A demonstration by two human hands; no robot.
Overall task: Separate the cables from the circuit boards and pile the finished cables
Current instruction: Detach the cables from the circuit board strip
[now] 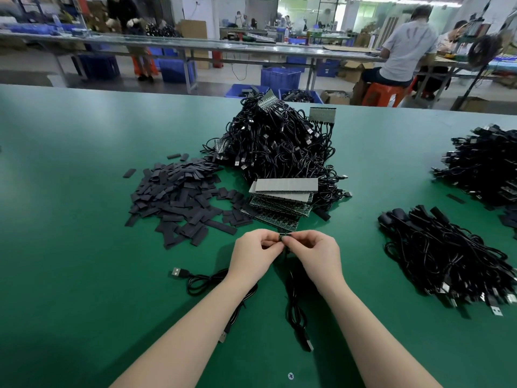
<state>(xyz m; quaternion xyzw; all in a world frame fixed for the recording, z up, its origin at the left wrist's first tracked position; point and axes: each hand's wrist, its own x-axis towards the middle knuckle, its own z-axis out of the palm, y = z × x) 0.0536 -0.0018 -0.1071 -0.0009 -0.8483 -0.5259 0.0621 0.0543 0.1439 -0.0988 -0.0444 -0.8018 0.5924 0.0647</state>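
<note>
My left hand (256, 252) and my right hand (314, 252) meet over the green table (70, 219), both pinching a small green circuit board piece (284, 236) between fingertips. Black USB cables (296, 309) trail from it toward me under my wrists; one plug (176, 272) lies at the left. Just beyond my hands sits a stack of circuit board strips (279, 201). Behind it rises a big heap of black cables on boards (279, 144). A pile of separated cables (447, 259) lies at the right.
A spread of flat black sleeve pieces (179, 197) lies left of the boards. Another cable heap (486, 163) sits at the far right edge. Blue crates (279, 78) and seated people are beyond the table's far edge.
</note>
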